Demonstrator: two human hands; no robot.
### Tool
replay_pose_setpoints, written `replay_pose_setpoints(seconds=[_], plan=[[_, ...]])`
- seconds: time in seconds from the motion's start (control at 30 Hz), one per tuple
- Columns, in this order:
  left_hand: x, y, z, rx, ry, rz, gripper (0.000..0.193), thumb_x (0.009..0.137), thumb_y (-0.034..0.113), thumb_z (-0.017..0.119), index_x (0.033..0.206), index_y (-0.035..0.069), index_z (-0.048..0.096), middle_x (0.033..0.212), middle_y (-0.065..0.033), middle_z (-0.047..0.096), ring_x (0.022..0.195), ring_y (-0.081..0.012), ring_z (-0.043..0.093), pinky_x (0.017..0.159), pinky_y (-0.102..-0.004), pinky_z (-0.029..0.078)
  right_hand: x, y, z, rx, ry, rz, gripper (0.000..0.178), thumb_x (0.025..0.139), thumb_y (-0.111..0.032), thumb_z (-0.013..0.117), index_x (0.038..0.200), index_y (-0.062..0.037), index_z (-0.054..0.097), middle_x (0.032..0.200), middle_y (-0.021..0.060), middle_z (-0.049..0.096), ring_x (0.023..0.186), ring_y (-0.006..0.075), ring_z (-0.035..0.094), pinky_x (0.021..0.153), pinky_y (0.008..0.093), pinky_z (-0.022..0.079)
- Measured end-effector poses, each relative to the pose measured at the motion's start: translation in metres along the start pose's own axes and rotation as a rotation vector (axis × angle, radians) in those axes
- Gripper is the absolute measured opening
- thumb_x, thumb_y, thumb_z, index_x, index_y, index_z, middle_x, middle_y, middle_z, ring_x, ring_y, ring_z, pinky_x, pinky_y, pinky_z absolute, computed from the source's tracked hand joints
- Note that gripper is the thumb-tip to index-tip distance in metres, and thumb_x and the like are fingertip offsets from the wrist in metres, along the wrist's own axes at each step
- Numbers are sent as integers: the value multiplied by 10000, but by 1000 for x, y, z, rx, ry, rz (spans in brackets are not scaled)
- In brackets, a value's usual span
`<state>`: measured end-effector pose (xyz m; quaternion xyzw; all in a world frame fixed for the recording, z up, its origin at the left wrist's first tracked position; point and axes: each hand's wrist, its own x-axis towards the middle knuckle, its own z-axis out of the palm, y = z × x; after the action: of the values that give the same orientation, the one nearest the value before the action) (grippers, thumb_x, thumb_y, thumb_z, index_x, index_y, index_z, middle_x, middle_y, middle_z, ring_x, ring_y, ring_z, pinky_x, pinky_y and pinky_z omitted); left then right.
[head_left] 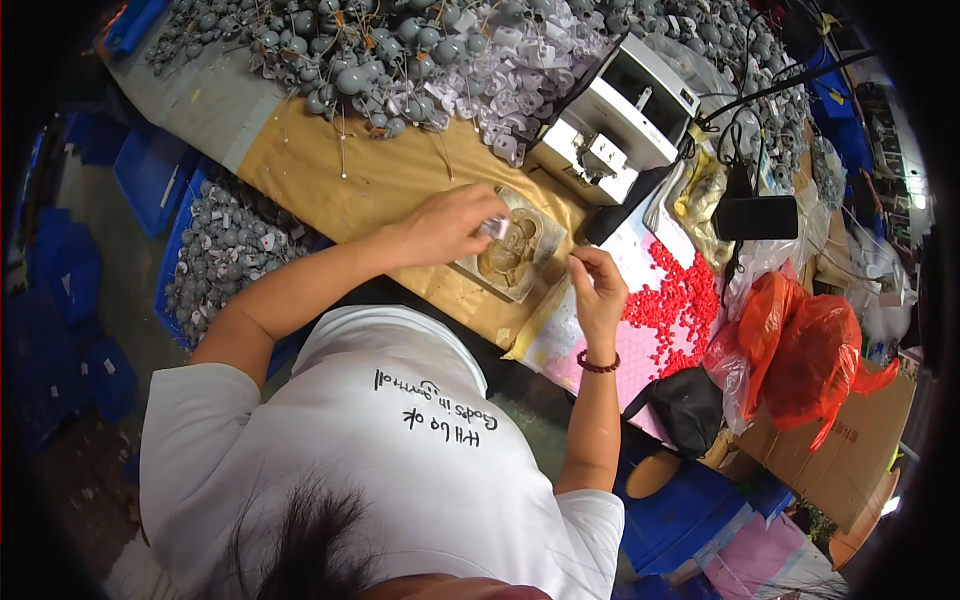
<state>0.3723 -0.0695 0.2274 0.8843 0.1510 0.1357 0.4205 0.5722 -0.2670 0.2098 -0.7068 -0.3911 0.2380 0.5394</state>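
Observation:
Over the near part of the work table, my left hand [450,222] pinches a small pale lilac plastic part [494,229]. It hangs at the left edge of a square, tan-coloured block [541,240] with a round, shaped hollow, which lies on brown paper [390,190]. My right hand [600,292] is raised just right of the block, thumb and forefinger pressed together. Whatever those fingertips hold, if anything, is too small to make out. Close to this hand lie many small red pieces [680,305] on a pink and white sheet.
Heaps of grey ball-shaped parts [350,80] and pale plastic parts [520,75] cover the table's far side. A white machine [640,100] stands beyond the block. Right are a phone [757,217], a black pouch [690,410] and red bags [805,340]. A blue crate [170,285] stands left.

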Motion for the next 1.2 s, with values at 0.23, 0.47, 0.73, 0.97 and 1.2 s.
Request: replay_pose_setpoints(seconds=[0.23,0.47,0.73,0.97,1.2], plan=[[14,13,34,234,-61,9,345,754,63,717,1089,104,645,1057,-81,532,1059,-300,520,833,-397,497,16,-22,44,-370,-65,-515,195,733,16,770,881,-45,659,897,81,672,832,267,630,739,362,483],[54,2,-16,-22,31,10,379,804,86,700,1174,72,619,1116,-145,570,1091,-329,555,946,-411,467,15,-10,56,-612,-141,-637,201,767,-55,748,953,-62,671,1000,65,657,964,275,599,811,398,452],[246,-28,-119,756,563,-23,315,803,204,689,1094,85,670,1145,-113,634,1113,-287,601,864,-450,542,8,-6,64,-622,-118,-584,196,774,-54,752,955,-76,681,1017,54,653,981,278,591,832,402,453],[258,-67,-151,718,-13,-298,353,762,236,709,1093,118,671,1106,-182,649,1084,-369,625,899,-461,514,3,-6,49,-342,-40,-379,221,827,-1,709,1042,-14,662,1077,162,622,969,322,604,831,395,496],[160,1,-224,172,341,-145,213,846,36,628,1055,44,588,911,-20,553,731,-99,557,641,-250,478,13,-21,29,-244,9,-286,151,864,30,668,1013,4,666,1003,150,654,882,291,648,780,353,524]])
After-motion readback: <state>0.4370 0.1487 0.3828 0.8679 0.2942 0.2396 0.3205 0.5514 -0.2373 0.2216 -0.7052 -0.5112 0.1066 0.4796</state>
